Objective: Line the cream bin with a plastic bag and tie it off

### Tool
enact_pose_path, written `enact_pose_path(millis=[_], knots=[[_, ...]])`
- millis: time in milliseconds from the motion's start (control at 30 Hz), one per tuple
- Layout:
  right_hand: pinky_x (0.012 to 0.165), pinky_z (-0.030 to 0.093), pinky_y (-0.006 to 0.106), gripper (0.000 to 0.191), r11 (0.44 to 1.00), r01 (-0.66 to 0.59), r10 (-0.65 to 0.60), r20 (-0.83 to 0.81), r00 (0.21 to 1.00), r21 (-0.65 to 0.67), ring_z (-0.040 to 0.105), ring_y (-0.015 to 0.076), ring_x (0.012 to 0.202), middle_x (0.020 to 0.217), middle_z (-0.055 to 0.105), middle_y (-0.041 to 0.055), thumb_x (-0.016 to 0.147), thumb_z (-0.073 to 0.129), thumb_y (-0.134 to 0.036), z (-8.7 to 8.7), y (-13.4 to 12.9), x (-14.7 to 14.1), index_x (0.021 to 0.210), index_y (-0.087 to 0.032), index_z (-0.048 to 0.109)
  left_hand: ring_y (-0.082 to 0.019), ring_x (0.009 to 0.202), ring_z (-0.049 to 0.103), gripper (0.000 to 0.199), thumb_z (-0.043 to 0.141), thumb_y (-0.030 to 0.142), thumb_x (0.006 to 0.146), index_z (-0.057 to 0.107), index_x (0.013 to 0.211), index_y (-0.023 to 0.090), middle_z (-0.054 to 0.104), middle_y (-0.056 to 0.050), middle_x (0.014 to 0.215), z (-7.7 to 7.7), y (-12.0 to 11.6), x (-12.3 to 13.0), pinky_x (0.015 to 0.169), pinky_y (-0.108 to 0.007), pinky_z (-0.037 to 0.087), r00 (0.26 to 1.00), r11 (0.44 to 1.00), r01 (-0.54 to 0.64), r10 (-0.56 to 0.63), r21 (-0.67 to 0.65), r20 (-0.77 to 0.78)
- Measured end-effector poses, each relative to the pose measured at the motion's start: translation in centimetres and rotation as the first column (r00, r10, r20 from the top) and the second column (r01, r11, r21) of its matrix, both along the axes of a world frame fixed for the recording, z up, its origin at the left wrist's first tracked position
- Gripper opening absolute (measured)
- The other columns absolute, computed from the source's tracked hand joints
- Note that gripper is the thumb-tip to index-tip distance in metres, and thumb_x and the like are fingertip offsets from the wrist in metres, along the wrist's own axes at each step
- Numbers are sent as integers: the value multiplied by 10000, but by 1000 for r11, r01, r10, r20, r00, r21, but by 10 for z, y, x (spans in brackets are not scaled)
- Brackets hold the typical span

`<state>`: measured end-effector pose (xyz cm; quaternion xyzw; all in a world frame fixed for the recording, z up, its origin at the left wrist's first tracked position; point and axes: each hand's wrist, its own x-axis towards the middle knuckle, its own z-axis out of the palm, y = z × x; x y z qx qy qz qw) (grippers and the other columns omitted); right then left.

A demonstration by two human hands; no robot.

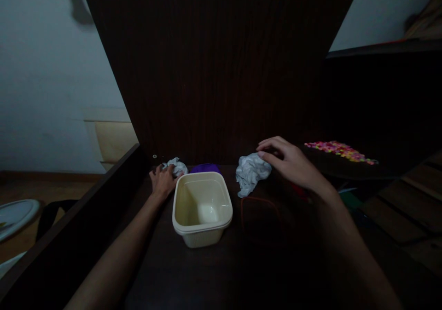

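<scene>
A cream plastic tub [202, 204], its inside bare, stands on the dark wooden surface [186, 278]. Just left of it, my left hand [163, 181] has its fingers spread and touches a small crumpled whitish piece [177, 166]. A larger crumpled whitish piece [252, 172] lies right of the tub. My right hand [283, 158] hovers at its upper right edge, thumb and fingers apart, with nothing visible between them. Behind the tub, a purple object [206, 168] shows in part.
A dark upright panel [221, 71] rises behind. A raised side edge [86, 204] runs along the left. A thin brown-rimmed object [260, 199] lies front right. Colourful small pieces [340, 151] are spread farther right. Something red shows beneath my right wrist.
</scene>
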<state>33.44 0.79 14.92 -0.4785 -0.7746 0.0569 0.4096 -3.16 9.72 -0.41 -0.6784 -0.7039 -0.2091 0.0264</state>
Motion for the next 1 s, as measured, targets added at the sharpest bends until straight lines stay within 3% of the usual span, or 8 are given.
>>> enact_pose_path(millis=[67,133,300,433,567,733,867,1000], knots=[[968,493,440,242,988,80,-56,175,983,-133,635,274,1092,1135,665,106,925,615,-379,-17,19,9,1074,-202,688,-414,1397,439,420,556,454,942,630,1275,209,731,-190,1228,1,-3,1,1124,-646,302,1000,1000,4,-4,14,7],[1046,456,427,347,933,217,-106,359,927,-286,609,286,1188,1240,635,146,944,598,-385,-35,37,14,1222,-181,643,-416,1395,437,489,557,474,942,592,1342,195,695,-208,1297,1,-6,2,1141,-652,282,1000,999,0,-1,43,21],[1033,468,437,582,856,328,-122,460,879,-400,604,361,1238,1322,619,211,835,746,-384,-70,65,17,1342,-145,592,-440,1423,391,547,539,489,949,550,1406,188,469,-214,1553,-1,-9,2,1171,-736,178,997,990,-15,5,140,73],[1062,451,372,661,840,345,-117,480,869,-419,580,323,1300,1394,601,190,827,757,-329,-85,73,19,1423,-155,532,-444,1428,380,472,565,441,923,594,1315,178,479,-218,1514,-7,-6,-1,1180,-751,138,968,938,18,-102,346,228],[1029,463,352,592,845,370,-164,472,866,-385,595,300,1283,1422,598,173,846,721,-242,-92,75,23,1406,-173,541,-395,1392,425,413,580,408,898,590,1237,172,503,-209,1437,-9,-7,-6,1203,-638,250,929,891,39,-199,452,313],[908,486,330,410,852,425,-290,401,869,-305,672,286,1131,1249,710,147,851,623,-128,-92,75,26,1256,-192,639,-361,1296,487,347,583,437,877,589,1117,186,558,-178,1316,-7,-22,-8,1164,-589,330,850,861,55,-307,506,428],[828,473,305,264,867,447,-394,245,886,-222,693,280,1018,1044,756,145,820,557,-102,-84,75,30,1029,-177,701,-342,1212,546,355,568,506,886,611,1074,207,625,-125,1193,-5,-43,-9,1124,-560,378,750,870,74,-370,487,548],[764,471,318,176,888,441,-446,-15,895,-131,685,273,886,893,741,122,811,507,-159,-71,76,38,878,-185,667,-332,1142,619,473,490,606,923,626,1131,204,670,-121,1179,-1,-71,-6,1042,-519,464,605,889,128,-421,439,676]])
